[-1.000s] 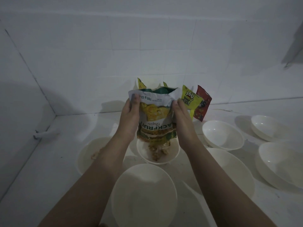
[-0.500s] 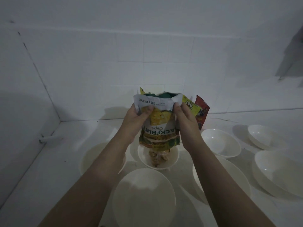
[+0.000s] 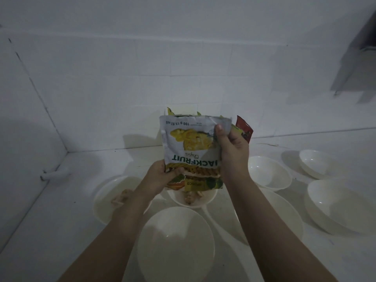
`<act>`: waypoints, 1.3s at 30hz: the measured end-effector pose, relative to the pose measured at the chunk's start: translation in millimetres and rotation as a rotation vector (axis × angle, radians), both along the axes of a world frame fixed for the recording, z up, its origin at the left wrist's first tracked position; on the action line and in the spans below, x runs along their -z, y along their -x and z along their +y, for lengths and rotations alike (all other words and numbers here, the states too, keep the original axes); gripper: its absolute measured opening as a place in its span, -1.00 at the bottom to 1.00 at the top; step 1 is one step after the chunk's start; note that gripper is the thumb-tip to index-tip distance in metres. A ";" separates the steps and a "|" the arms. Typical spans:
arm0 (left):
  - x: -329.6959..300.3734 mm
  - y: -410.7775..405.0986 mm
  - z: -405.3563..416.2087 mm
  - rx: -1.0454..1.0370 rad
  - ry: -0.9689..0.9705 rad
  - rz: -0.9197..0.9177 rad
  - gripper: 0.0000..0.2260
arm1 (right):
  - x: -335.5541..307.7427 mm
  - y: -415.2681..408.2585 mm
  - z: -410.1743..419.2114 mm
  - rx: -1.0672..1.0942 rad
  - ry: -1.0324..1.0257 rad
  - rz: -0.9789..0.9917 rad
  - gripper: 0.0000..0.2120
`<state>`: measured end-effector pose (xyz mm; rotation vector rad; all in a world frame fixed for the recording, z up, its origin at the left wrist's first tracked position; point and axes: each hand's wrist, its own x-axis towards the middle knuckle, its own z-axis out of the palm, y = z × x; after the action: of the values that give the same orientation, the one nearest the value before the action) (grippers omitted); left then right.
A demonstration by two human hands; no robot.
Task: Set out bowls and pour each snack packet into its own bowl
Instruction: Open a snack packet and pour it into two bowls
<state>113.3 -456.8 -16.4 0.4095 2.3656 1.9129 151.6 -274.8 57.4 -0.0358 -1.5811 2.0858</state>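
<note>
White tiled walls meet in a corner at left, dim light; a white bench (image 3: pixel 50 216) runs beneath them. Both hands grasp an upside-down white, yellow and green jackfruit chips packet (image 3: pixel 191 151), its open mouth pointing down. Left hand (image 3: pixel 160 178) pinches the packet's lower left edge near the mouth. Right hand (image 3: pixel 232 151) grips the right side, thumb pressed on the front near the upturned bottom.

Directly under the mouth sits a small white round bowl (image 3: pixel 209 198) holding pale yellow-brown chips (image 3: pixel 190 197). A large white bowl (image 3: pixel 105 198) at left, partly hidden by the left forearm, also holds some pale snack pieces (image 3: pixel 122 197). Nearest the camera, a large white bowl (image 3: pixel 176 245) sits between the forearms. Right of the right forearm: a shallow white bowl (image 3: pixel 284 216) partly hidden by the arm, a medium white bowl (image 3: pixel 268 173) behind it, a small white bowl (image 3: pixel 317 163) farther back, and a wide white bowl (image 3: pixel 341 204) at the right edge.

Behind the held packet, a dark red snack packet (image 3: pixel 245 129) leans at the wall; slivers of yellow-green packets (image 3: pixel 169 111) show above the packet's top edge, details unclear.
</note>
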 end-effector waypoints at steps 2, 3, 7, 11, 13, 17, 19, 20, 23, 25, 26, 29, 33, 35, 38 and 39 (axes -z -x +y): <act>-4.4 3.6 -3.2 0.023 0.005 0.004 -0.88 | -1.4 -1.6 -1.9 0.008 -0.007 0.024 -0.74; -8.4 5.4 -4.5 0.041 -0.015 -0.002 -0.85 | -2.3 -1.9 -1.5 0.010 -0.024 0.030 -0.73; -33.2 10.6 -5.8 0.044 -0.398 -0.100 -0.76 | -8.4 -6.9 -5.8 -0.019 -0.209 0.014 -0.71; -45.3 13.3 -11.2 0.019 -0.568 -0.091 -0.83 | -8.1 -20.1 -17.1 -0.182 -0.365 -0.075 -0.87; -45.9 9.8 -13.8 0.039 -0.614 -0.101 -0.83 | 5.0 -21.2 -17.3 -0.215 -0.496 -0.200 -0.86; -54.1 -1.4 -9.4 0.087 -0.709 -0.125 -0.79 | 35.7 -37.0 -6.4 -0.130 -0.588 -0.381 -0.81; -57.6 -8.0 0.4 0.104 -0.717 -0.148 -0.71 | 40.0 -57.8 0.5 -0.091 -0.511 -0.386 -0.82; -58.8 -12.4 7.9 0.126 -0.716 -0.160 -0.69 | 39.2 -69.7 4.1 -0.052 -0.458 -0.368 -0.82; -56.0 -28.7 39.5 0.199 -0.643 -0.141 -0.79 | 39.2 -107.6 18.0 0.124 -0.331 -0.261 -0.82; -50.9 -42.3 67.2 0.198 -0.550 -0.116 -0.80 | 39.9 -133.6 30.8 0.273 -0.293 -0.204 -0.84; -46.5 -49.4 82.8 0.198 -0.510 -0.102 -0.79 | 40.3 -146.6 39.3 0.336 -0.280 -0.185 -0.84; -33.1 -80.3 137.7 0.269 -0.440 -0.027 -0.82 | 41.9 -187.8 73.7 0.489 -0.241 -0.128 -0.82; -24.5 -134.4 225.2 0.336 -0.422 0.046 -0.89 | 41.2 -247.4 139.1 0.704 -0.254 -0.084 -0.79; -21.6 -163.8 272.4 0.388 -0.399 0.058 -0.90 | 41.8 -279.6 178.2 0.780 -0.280 -0.089 -0.77; -15.1 -211.2 341.9 0.463 -0.409 0.035 -0.89 | 43.9 -330.1 238.8 0.882 -0.312 -0.129 -0.76; -11.1 -226.9 365.5 0.489 -0.395 0.031 -0.87 | 45.6 -347.1 259.4 0.922 -0.323 -0.150 -0.75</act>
<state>340.3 -91.3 -5.3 0.9452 1.6691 2.1046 498.6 -15.4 11.7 -0.6803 -1.5427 1.1261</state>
